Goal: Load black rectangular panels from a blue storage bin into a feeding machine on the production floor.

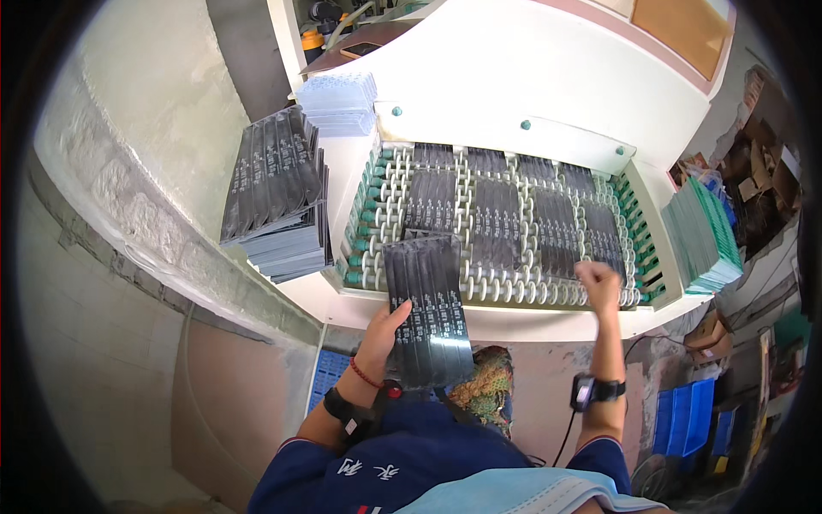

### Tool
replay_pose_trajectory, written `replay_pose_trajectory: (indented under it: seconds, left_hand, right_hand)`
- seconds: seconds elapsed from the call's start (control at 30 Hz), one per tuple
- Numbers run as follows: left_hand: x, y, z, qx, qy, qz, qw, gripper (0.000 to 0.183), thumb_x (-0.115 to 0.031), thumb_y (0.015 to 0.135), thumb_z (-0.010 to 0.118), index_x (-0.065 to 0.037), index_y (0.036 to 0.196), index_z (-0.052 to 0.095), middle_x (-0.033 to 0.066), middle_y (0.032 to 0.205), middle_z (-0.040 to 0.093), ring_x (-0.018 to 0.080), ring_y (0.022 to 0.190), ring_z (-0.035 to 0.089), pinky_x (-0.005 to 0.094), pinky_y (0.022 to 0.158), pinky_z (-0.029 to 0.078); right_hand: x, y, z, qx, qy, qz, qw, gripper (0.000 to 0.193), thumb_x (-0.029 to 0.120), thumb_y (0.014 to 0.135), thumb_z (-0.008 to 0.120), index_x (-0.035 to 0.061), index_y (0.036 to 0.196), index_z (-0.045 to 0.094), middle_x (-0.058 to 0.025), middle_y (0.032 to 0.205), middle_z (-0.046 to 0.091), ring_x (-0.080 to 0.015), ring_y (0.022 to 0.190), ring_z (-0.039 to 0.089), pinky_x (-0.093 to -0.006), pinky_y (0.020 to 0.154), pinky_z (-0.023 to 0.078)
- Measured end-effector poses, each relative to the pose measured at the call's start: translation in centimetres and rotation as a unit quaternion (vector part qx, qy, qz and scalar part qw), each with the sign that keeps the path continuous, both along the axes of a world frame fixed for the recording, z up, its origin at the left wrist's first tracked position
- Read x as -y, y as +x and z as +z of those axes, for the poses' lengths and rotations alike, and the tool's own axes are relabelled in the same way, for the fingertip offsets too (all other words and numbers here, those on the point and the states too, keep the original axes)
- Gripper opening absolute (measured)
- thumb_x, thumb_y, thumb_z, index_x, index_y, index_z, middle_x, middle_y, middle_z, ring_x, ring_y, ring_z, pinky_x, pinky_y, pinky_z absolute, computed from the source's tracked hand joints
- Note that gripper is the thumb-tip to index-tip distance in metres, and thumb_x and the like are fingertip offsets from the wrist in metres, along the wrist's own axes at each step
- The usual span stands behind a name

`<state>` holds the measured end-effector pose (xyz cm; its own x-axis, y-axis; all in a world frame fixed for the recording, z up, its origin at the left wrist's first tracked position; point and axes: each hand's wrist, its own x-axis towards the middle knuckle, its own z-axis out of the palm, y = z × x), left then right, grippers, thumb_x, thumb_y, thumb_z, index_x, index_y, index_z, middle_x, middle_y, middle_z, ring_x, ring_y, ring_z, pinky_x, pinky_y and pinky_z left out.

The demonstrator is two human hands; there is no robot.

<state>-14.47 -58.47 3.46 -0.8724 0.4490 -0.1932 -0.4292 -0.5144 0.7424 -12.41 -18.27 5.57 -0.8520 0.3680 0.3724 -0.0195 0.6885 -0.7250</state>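
Observation:
My left hand [385,336] grips the left edge of a dark panel [425,308] printed with rows of small white marks; its thumb lies on top. Whether several panels are stacked there I cannot tell. The held panel's far end hangs over the front of a roller conveyor [522,293] with white wheels and green ends. My right hand [599,287], slightly blurred, is curled closed above the conveyor's front right, with nothing visible in it. Just beyond it lies a dark panel [604,236] on the rollers. Similar panels [497,223] lie in rows to its left and farther back.
At the left stands a tall stack of dark panels [274,171], beside pale blue sheets [338,103]. Another stack with green edges [702,236] sits right of the conveyor. A white machine cover [548,77] rises behind. Blue bins [683,417] stand low at the right.

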Motion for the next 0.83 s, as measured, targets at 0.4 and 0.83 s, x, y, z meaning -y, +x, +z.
replay_pose_trajectory:
  seconds: [0.4,0.83]
  left_hand:
    - [-0.9,0.7,-1.2,-0.052,-0.047,0.073,0.995,0.027,-0.019,0.091,0.050,0.004,0.103,0.057,0.0062,0.090,0.063,0.0112,0.076,0.061,0.0252,0.068,0.049]
    - [-2.1,1.5,-2.7,0.046,0.161,0.050,0.985,0.064,-0.047,0.095,0.017,0.005,0.121,0.042,0.0217,0.111,0.055,0.0325,0.099,0.058,0.0442,0.089,0.047]
  right_hand:
    - [21.0,4.7,-4.0,0.158,-0.382,0.270,0.870,0.027,0.018,0.088,0.058,-0.0045,0.102,0.059,-0.0080,0.077,0.063,-0.0089,0.067,0.057,-0.0231,0.058,0.046]
    - [24.4,5.6,-4.9,0.054,-0.382,0.218,0.897,0.042,0.016,0.089,0.054,-0.0064,0.122,0.040,-0.0112,0.094,0.060,-0.0153,0.071,0.060,-0.0237,0.051,0.049]
